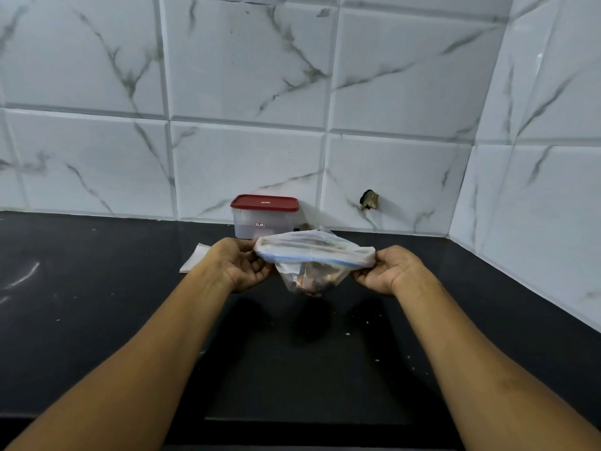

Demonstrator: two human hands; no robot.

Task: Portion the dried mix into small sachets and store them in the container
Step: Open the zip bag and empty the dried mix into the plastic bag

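I hold a clear zip bag [313,253] in the air above the black table [97,304], its mouth pulled wide between my hands. The dried mix [313,281] hangs in the bag's bottom corner. My left hand [240,265] pinches one end of the blue-striped rim, and my right hand [387,270] pinches the other. Behind the bag, against the tiled wall [247,151], stands the container [260,226] with its red lid [264,202] on. A flat white packet [194,259] lies beside my left hand.
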